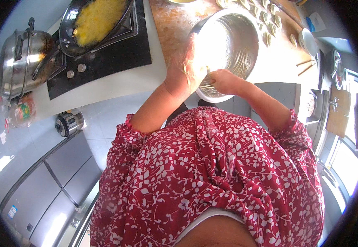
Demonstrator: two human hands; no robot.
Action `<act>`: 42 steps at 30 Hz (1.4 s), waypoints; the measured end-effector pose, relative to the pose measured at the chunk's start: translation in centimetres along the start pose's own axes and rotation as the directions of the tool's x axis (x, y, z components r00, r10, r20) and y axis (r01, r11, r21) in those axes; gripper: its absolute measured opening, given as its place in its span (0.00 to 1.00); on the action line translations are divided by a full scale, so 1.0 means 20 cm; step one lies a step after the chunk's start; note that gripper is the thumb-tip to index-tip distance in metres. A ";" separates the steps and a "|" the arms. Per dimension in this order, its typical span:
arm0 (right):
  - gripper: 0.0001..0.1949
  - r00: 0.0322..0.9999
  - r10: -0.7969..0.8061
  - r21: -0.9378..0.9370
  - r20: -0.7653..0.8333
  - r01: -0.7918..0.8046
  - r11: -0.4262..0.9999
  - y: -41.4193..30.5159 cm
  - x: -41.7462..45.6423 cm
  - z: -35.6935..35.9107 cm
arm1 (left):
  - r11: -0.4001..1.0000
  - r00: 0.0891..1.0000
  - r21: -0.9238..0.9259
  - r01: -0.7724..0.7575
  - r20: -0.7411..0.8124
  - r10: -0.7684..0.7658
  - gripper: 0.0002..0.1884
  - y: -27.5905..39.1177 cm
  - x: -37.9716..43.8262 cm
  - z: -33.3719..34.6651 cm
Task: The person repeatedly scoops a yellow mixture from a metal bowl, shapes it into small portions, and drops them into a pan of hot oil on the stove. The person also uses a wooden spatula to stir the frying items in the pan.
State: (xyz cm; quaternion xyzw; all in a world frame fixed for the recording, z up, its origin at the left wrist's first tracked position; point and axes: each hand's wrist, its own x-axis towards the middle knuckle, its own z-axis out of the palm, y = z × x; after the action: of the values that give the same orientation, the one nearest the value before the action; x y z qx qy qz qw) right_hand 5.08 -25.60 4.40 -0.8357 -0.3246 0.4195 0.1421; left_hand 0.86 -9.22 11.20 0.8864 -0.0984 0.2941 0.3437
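A metal basin [244, 51] with a pale rim is tilted toward me at the front edge of the wooden board. Its inner wall is streaked with pale, sticky residue. My left hand [186, 69] grips the basin by its left side, and dough-like residue clings to the back of this hand. Inside the near part of the basin, my right hand [226, 81] has its fingers curled close to the wall and near my left hand. Whether those fingers pinch anything is hidden. Strong glare washes out the basin's middle.
Several dumplings [266, 19] lie on the floured wooden board [169, 23]. A white bowl [307, 41] and chopsticks [306, 66] are to the right. On the left, a wok [69, 38] with yellow food sits on the black cooktop [120, 57], beside a steel steamer pot [27, 66].
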 end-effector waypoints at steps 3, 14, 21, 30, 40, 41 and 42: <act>0.09 0.995 -0.073 0.364 0.069 0.043 0.930 -0.06 -0.04 -0.09 | 0.993 0.995 -0.060 0.097 0.019 -0.096 0.13 -0.02 0.00 0.00; 0.09 0.957 -0.216 0.979 -0.193 0.173 -0.106 -0.30 -0.03 -0.44 | 0.942 0.942 -0.027 0.334 0.019 -0.334 0.06 -0.41 -0.08 -0.03; 0.07 0.928 -0.113 0.914 -0.355 0.319 -0.252 -0.43 0.13 -0.49 | 0.914 0.957 0.345 0.212 0.117 -0.266 0.13 -0.49 -0.17 -0.01; 0.08 0.864 -0.140 0.848 -0.484 0.422 -0.321 -0.64 0.17 -0.43 | 0.734 0.903 -0.589 0.337 -0.018 -0.428 0.12 -0.22 0.06 -0.16; 0.10 0.836 -0.068 0.825 -0.545 0.520 -0.220 -0.79 0.04 -0.41 | 0.810 0.904 -0.546 0.212 -0.205 -0.375 0.10 -0.17 0.09 -0.23; 0.10 0.830 -0.075 0.823 -0.553 0.530 -0.203 -0.79 0.05 -0.41 | 0.816 0.907 -0.530 0.231 -0.187 -0.379 0.10 -0.16 0.10 -0.26; 0.11 0.823 -0.077 0.819 -0.563 0.543 -0.185 -0.77 0.05 -0.40 | 0.819 0.910 -0.517 0.249 -0.165 -0.381 0.10 -0.16 0.10 -0.28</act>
State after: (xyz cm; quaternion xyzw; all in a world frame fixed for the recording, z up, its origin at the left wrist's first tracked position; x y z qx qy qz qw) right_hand 5.37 -13.12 16.40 -0.3985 -0.0821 0.3260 0.8533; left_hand 1.19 -3.13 13.95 0.7287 0.0266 0.3126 0.6087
